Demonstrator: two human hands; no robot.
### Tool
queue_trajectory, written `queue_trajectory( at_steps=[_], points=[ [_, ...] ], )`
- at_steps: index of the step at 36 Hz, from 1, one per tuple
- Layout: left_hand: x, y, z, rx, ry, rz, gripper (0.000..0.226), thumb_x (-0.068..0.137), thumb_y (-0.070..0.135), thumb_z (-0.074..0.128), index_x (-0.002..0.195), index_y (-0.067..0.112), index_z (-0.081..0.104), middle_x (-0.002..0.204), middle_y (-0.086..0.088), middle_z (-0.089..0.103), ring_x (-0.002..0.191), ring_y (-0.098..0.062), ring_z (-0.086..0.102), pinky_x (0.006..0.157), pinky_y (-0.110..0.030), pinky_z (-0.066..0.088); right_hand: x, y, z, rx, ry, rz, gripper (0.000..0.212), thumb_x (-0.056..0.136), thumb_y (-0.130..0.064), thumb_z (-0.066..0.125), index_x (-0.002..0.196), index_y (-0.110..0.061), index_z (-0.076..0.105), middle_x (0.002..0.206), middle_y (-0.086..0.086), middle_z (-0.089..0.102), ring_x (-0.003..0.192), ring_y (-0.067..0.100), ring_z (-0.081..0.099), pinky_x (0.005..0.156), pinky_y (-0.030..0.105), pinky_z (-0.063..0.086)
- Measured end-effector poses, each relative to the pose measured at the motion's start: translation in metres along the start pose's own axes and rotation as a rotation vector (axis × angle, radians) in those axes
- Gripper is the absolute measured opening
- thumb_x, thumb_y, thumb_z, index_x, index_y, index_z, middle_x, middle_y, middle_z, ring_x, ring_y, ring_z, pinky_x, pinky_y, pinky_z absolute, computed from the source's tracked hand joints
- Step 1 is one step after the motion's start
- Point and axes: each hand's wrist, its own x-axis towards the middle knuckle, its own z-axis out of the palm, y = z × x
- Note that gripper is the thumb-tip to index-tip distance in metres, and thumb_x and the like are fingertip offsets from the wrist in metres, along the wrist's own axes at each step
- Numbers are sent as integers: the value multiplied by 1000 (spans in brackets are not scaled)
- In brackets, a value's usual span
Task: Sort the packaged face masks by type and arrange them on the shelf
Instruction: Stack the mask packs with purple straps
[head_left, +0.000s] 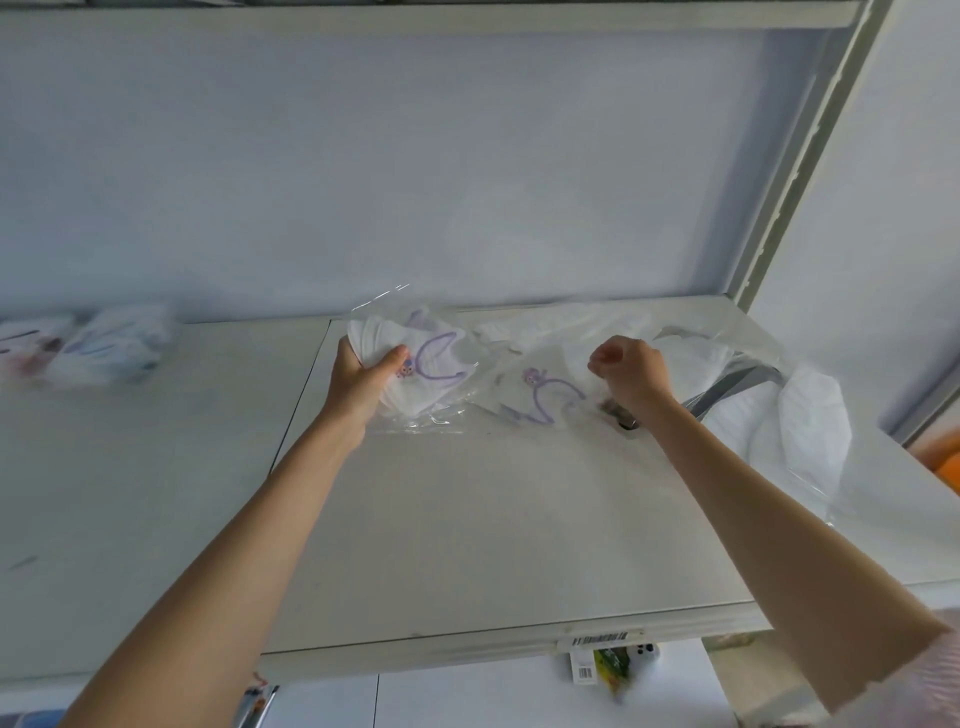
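Mask packet (415, 371), clear wrap, purple ear loops: on white shelf (467, 519), rear centre, left hand (363, 382) grasping its left edge. Second purple-loop packet (540, 387) just right of it. Right hand (631, 371) clenched above that second packet; whether it pinches the film cannot be told. More packets (83, 345) lie far left, blurred.

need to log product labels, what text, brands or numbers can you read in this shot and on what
No text can be read here.
Barcode strip on the shelf front edge: bars only, digits too blurred.
Hanging barcode tag below it: too small.
Mask packs in the left hand and by the right hand: purple cartoon prints, no legible words.
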Motion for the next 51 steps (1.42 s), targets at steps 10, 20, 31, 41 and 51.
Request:
queue_trajectory(
  at_steps=[10,20,31,41,51],
  points=[
    [-2,1,18,-38,-8,-54,48,81,14,75,121,2,51,103,-10,68,82,-16,67,70,-27,53,-1,-51,-48,694,-84,-226,25,93,3,48,83,-18,58,62,-2,65,38,12,48,39,19,28],
    [-19,4,42,-115,-86,-59,42,87,20,70,122,14,49,109,-5,66,93,-18,66,74,-32,55,-14,-95,-3,-96,-301,-356,11,90,-20,51,89,-22,62,68,-7,65,49,17,55,52,23,43],
    [-18,7,14,-108,-24,-15,51,77,16,79,120,14,52,103,-1,67,90,-16,66,75,-28,55,-11,-80,23,31,-49,-162,26,89,-49,53,99,-26,59,91,2,70,80,25,66,73,33,48],
    [-8,-2,-7,-132,83,-17,39,80,14,77,109,18,51,104,-2,64,91,-16,64,82,-32,52,-18,-34,44,-631,-244,-86,73,75,-66,63,121,-10,59,130,11,46,122,30,40,98,37,34],
    [-5,-6,-6,-106,115,-23,38,83,13,74,111,18,49,104,1,62,91,-15,63,83,-30,52,-5,-20,33,-75,-198,62,37,75,-22,76,108,-12,61,106,8,59,92,23,55,69,26,41]
  ],
)
